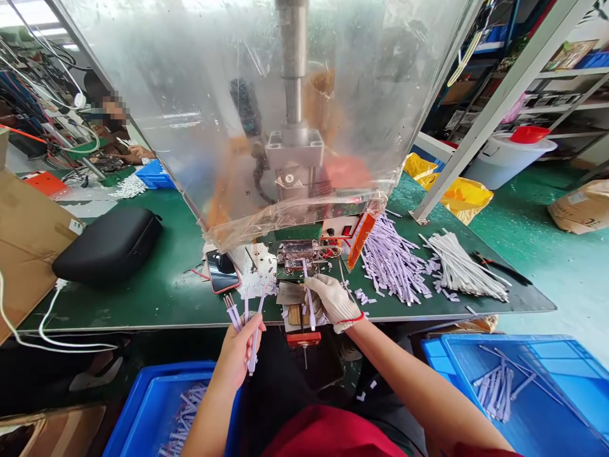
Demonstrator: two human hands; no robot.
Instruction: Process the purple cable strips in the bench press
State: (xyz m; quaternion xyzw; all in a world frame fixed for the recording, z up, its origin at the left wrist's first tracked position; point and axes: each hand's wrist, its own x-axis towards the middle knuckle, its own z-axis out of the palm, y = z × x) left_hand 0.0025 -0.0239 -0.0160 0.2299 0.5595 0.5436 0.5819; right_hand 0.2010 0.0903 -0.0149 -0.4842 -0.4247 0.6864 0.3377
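So on the far left of the green table (166, 292) there's a black zip case (108, 246), and below the table edge a blue bin (143, 406) with lilac pieces in it. Next is a phone (223, 271) lying flat. The bare left hand (240, 349) is pinching a few thin lilac strips (253, 363), fanned out a bit. In the middle, the gloved right hand (333, 299) grips a single lilac strip (311, 309), far end right at the small metal fixture (297, 252); can't tell if it's actually in there. Further right: a messy lilac pile (394, 263), then a white bundle (469, 265), pliers (504, 270) just beside it, and another blue bin (528, 397) lower down.
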